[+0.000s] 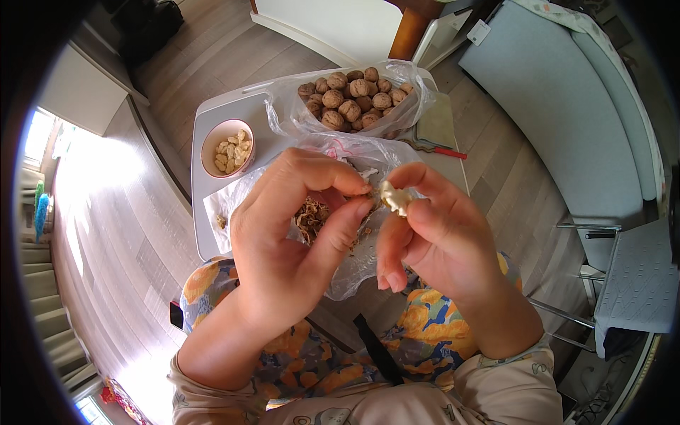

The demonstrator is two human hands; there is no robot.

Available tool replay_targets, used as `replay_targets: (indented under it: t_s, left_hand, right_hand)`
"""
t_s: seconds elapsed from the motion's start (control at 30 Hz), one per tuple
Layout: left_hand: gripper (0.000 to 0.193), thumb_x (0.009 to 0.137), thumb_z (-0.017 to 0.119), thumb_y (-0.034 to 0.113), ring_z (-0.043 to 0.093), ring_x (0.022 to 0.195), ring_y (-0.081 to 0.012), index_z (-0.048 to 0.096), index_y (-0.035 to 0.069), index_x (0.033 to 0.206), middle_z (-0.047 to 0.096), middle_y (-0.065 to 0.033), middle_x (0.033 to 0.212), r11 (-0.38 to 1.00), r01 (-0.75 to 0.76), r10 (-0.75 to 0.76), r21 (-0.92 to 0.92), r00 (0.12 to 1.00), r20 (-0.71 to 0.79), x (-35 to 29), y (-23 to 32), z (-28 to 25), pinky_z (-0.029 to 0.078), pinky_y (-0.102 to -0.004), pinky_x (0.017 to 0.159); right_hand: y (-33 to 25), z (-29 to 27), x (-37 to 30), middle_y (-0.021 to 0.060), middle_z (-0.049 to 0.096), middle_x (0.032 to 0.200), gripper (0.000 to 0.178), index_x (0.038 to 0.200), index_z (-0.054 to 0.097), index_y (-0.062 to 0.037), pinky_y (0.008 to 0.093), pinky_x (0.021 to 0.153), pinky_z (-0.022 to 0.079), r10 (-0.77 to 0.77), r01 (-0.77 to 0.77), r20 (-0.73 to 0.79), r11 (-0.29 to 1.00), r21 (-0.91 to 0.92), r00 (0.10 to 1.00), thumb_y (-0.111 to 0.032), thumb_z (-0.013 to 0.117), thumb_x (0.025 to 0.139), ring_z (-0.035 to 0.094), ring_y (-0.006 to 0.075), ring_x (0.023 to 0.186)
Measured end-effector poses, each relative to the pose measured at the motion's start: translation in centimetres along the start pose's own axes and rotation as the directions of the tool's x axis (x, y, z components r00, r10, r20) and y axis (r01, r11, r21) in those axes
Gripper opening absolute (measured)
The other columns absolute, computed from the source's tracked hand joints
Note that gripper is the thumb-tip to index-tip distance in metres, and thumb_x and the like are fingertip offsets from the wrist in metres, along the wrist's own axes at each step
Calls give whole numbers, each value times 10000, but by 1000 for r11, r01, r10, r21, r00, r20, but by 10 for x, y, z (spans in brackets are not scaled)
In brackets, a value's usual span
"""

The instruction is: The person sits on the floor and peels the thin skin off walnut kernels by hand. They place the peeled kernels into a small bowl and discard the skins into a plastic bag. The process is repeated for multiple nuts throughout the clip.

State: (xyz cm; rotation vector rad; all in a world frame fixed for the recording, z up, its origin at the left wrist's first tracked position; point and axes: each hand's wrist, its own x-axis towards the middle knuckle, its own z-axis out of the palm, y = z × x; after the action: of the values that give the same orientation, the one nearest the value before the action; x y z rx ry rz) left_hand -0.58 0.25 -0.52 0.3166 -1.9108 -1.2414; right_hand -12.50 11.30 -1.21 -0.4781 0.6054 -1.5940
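My right hand [446,230] pinches a pale, partly peeled walnut kernel [394,199] between thumb and forefinger. Beside it, touching or nearly touching the kernel, the thumb and forefinger of my left hand [297,219] are closed in a pinch; whatever lies between their tips is too small to make out. Below both hands, brown shell and skin scraps [310,218] lie in a clear plastic bag [347,273], partly hidden by my left hand. A pink-rimmed bowl [210,145] of pale kernels [232,151] stands left of the hands.
Whole walnuts [350,110] fill another clear bag [283,117] at the table's far side. The small grey table [202,191] holds a white paper [216,205] at left and a red-handled tool [450,152] at right. A grey chair [630,283] stands at far right.
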Motion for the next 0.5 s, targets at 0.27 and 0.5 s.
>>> replay_targets:
  t_s: [0.27,0.5]
  left_hand:
    - [110,771,557,40,475,758,-126,497,-25,836,506,-76,827,996,87,-86,-2,991,105,-3,5,-6,374,-230,709]
    - [92,695,588,-36,513,648,-150,536,-14,767,536,-81,754,996,-32,24,78,994,103,2,4,-4,410,-235,596]
  right_hand:
    - [2,6,-1,140,565,721,210,1017,380,7,270,561,461,-138,128,-18,958,-258,990,-97,475,862,565,178,633]
    - [4,12,-1,134,553,745,243,1036,361,6,253,550,454,-270,210,-63,858,-469,961,-94,482,850,550,158,610]
